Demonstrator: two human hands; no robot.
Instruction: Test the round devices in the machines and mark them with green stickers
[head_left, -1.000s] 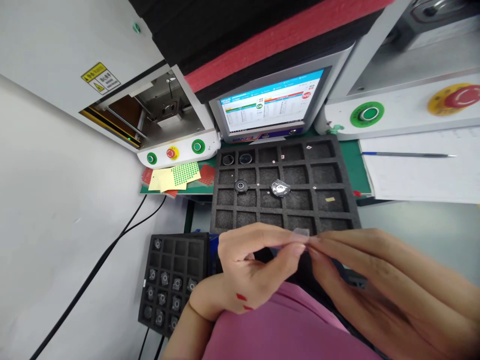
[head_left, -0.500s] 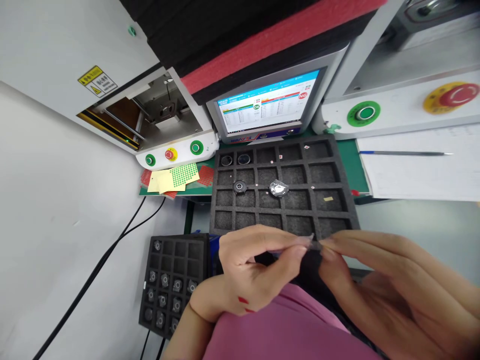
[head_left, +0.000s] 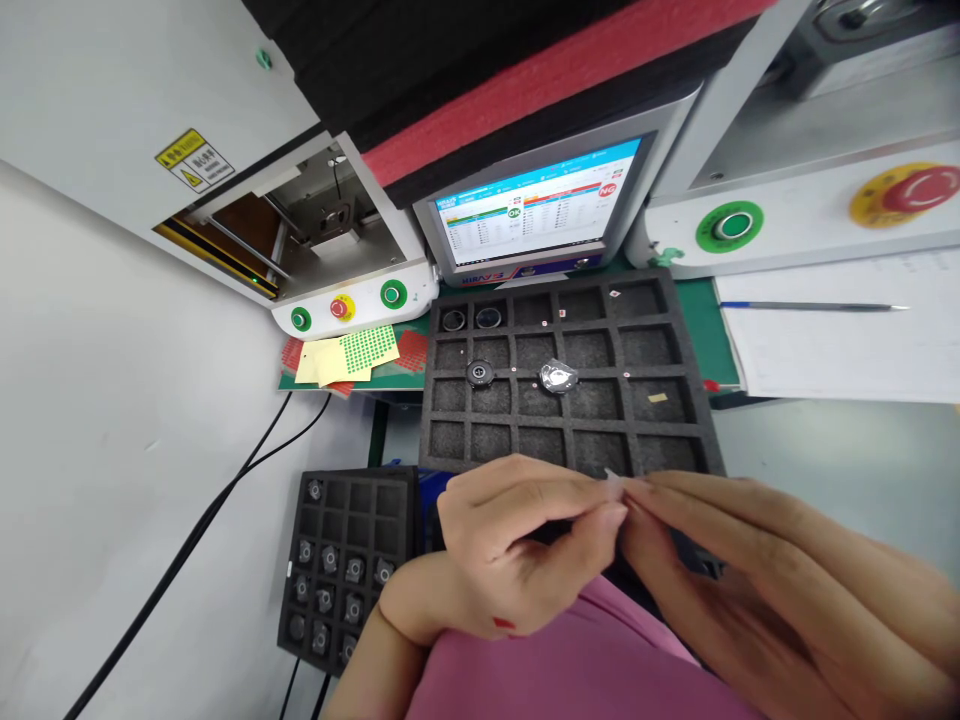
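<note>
Both hands meet just below the near edge of the big black foam tray, above the pink shirt. The left hand has its thumb and forefinger pressed together on a small clear piece of film, which sticks up a little between the fingertips. The right hand reaches in from the other side, its long fingers stretched out and their tips pinching the same film, so the two hands touch at that spot. The film is too small and see-through to tell its shape.

On the foam tray, most pockets hold nothing large; a round black part sits on a rib left of the middle, and a shiny bagged part lies near the middle. Two dark rings sit in the far left pockets. Behind the tray stands a monitor with a lit screen. Left of the tray lie sticker sheets under a machine with green and red buttons. Below the tray's left corner is a smaller foam tray with many little parts in it. Right of the big tray lies paper with a pen on it.
</note>
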